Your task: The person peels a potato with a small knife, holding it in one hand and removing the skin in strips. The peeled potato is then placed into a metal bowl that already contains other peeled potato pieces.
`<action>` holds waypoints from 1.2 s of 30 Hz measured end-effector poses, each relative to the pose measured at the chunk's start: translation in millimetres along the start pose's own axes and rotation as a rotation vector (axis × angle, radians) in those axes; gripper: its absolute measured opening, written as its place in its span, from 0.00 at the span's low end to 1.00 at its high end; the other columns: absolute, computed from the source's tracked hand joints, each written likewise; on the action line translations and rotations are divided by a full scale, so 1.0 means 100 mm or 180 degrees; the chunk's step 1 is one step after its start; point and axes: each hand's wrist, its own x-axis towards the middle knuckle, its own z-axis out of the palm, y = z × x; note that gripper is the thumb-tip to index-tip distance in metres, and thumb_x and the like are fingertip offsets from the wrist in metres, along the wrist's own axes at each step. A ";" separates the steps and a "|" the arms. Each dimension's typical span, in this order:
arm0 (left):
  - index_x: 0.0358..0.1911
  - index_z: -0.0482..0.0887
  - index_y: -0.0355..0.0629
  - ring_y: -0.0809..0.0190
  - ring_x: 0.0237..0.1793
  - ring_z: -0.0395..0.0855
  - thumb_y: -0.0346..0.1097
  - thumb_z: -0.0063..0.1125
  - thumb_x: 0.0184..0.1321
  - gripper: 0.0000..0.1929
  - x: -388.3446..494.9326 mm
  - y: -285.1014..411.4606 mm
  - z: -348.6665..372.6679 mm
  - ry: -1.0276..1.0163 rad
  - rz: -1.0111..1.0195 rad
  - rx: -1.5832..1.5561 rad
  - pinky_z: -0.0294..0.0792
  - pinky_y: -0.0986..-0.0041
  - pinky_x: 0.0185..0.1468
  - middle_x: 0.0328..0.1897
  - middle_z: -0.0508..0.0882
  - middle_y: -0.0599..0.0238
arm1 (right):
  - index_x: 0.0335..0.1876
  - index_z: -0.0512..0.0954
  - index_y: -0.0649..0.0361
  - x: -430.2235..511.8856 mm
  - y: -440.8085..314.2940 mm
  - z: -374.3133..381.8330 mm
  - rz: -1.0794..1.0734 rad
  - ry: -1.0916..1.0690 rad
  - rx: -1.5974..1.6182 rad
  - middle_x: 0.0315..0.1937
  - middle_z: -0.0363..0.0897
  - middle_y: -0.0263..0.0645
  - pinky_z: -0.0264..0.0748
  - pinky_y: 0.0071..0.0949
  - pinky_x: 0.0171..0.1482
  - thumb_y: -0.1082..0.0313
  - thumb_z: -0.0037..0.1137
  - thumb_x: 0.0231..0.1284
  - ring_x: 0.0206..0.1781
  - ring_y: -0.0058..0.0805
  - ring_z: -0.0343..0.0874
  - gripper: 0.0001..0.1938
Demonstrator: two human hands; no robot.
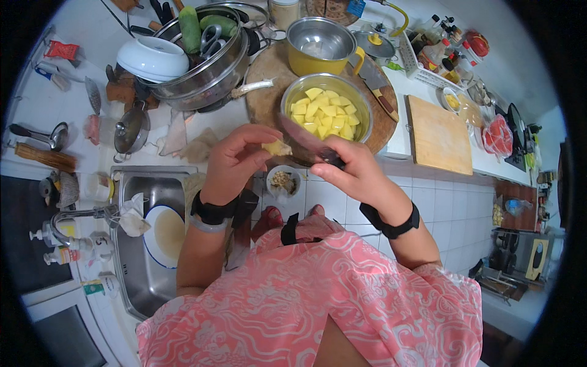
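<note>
My left hand [238,160] pinches a small, knobbly, pale-yellow piece that looks like ginger root [277,148]. In my right hand [355,167] is a small knife, its dark handle [331,157] in my fist and its blurred blade [300,134] pointing up and left, apart from the ginger. Just beyond both hands, a steel bowl [367,98] full of yellow potato chunks [325,110] stands on a round wooden chopping board [266,64]. Below my hands, on the floor, is a waste bin [284,181] with scraps in it.
A yellow-sided steel pot [316,66] and a wooden-handled cleaver [378,89] rest on the round board. Left of it, a steamer pot [206,78] holds cucumbers, scissors and a white bowl [153,57]. A sink [137,284] lies left; a rectangular cutting board [440,135] overhangs the counter at right.
</note>
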 end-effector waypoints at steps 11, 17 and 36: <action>0.52 0.82 0.36 0.68 0.46 0.81 0.20 0.54 0.57 0.18 0.00 0.21 -0.19 -0.0987 0.0097 -0.0214 0.74 0.79 0.42 0.52 0.82 0.62 | 0.35 0.75 0.60 0.26 -0.36 0.13 -0.0759 -0.0480 -0.1137 0.28 0.78 0.46 0.73 0.41 0.34 0.48 0.65 0.53 0.34 0.50 0.79 0.21; 0.53 0.81 0.35 0.66 0.49 0.80 0.19 0.54 0.54 0.20 0.01 0.26 -0.18 -0.1058 0.0172 -0.0351 0.72 0.76 0.49 0.57 0.82 0.60 | 0.37 0.79 0.60 0.22 -0.42 0.24 -0.0628 0.0073 -0.0917 0.28 0.79 0.45 0.75 0.39 0.34 0.48 0.66 0.53 0.33 0.49 0.80 0.21; 0.47 0.81 0.35 0.66 0.47 0.82 0.20 0.58 0.48 0.19 0.14 0.10 -0.05 -0.0801 -0.0407 -0.0878 0.73 0.74 0.52 0.47 0.85 0.63 | 0.36 0.80 0.61 0.28 -0.32 0.13 0.0124 -0.0344 -0.0686 0.25 0.78 0.52 0.74 0.43 0.35 0.41 0.65 0.52 0.32 0.55 0.79 0.25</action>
